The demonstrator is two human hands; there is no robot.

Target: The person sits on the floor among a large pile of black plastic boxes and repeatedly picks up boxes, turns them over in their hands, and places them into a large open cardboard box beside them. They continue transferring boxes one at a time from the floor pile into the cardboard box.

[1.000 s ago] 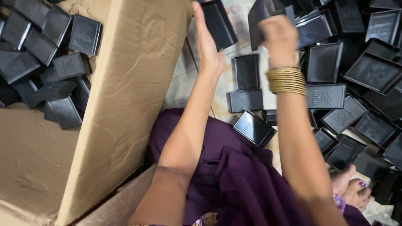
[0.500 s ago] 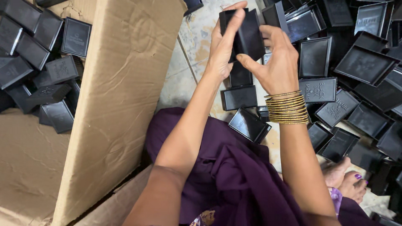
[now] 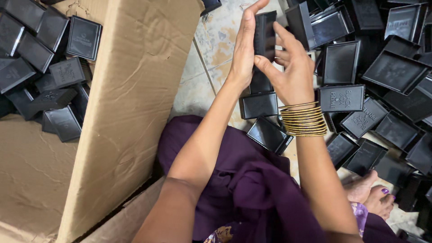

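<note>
Both hands meet at about twelve o'clock over the tiled floor: the left hand lies flat with straight fingers against one side of a small black box held upright, and the right hand, with gold bangles on its wrist, has its grip wrapped around the other side, thumb pressed to the near face. A loose heap of black boxes spreads from one to four o'clock on the floor, one black tray rests against the purple garment below the wrists, and at nine to ten o'clock a cardboard carton holds more boxes
</note>
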